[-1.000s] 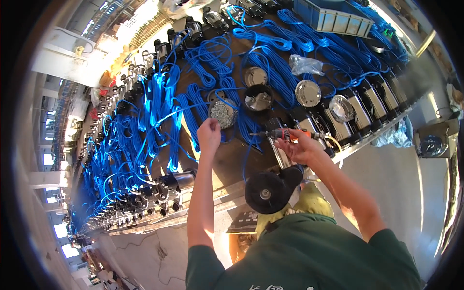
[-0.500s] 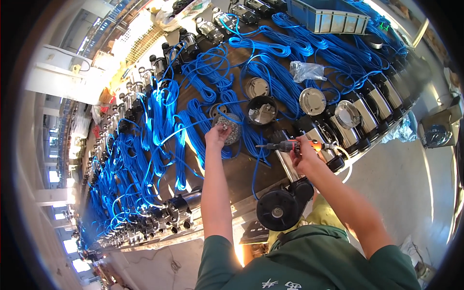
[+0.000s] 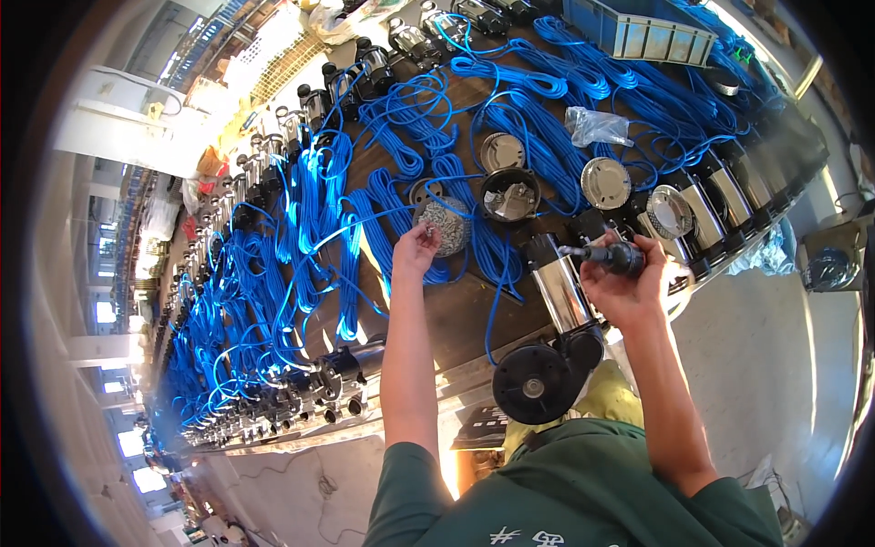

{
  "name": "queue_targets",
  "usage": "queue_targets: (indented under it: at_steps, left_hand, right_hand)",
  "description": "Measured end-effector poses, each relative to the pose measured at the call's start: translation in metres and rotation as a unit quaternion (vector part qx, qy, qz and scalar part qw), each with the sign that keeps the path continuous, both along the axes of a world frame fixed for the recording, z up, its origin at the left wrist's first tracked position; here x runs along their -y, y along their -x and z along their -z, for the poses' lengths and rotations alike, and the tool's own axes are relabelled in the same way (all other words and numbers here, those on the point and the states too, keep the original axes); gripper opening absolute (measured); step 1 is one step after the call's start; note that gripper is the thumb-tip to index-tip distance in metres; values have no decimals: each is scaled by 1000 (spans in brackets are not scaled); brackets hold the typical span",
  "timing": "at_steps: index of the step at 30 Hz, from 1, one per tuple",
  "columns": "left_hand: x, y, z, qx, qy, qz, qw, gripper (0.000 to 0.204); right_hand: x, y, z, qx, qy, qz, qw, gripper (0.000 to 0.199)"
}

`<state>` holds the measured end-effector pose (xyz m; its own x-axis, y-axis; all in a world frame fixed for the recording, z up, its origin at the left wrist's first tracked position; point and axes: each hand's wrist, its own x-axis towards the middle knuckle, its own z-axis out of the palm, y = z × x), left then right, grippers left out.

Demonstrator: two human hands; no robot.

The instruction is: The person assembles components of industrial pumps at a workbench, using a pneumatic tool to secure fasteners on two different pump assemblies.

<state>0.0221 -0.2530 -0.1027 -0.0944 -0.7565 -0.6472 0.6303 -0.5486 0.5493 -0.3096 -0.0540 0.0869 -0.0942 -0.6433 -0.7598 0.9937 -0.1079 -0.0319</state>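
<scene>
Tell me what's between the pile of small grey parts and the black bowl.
In the head view, a blue cable bundle runs between the grey parts and the black bowl.

Head-worn left fisheye, near; faces down toward left hand [image 3: 416,252], right hand [image 3: 631,294], workbench [image 3: 460,321].

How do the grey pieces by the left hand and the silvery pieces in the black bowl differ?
The grey pieces are small and densely heaped; the silvery pieces look larger and fewer. The left hand is at the grey pieces; the silvery pieces sit untouched in the black bowl. Both lie among blue cables.
</scene>
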Motion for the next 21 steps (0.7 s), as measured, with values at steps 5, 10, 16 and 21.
queue_targets:
  at_steps: [5,10,16,21]
  left_hand:
    - [-46,18,-57,-173,74,2,982,15]
    - [-142,58,-167,-213,102,36,971,20]
    - [-232,90,-223,-187,131,100,968,21]
    - [-262,96,-236,-212,188,136,949,21]
  right_hand:
    - [-18,-16,-53,-263,114,128,949,47]
    - [-30,-25,-90,-468,287,113,828,48]
    - [-37,-63,-117,-460,446,67,765,41]
    - [-48,-74,-115,-409,476,52,777,39]
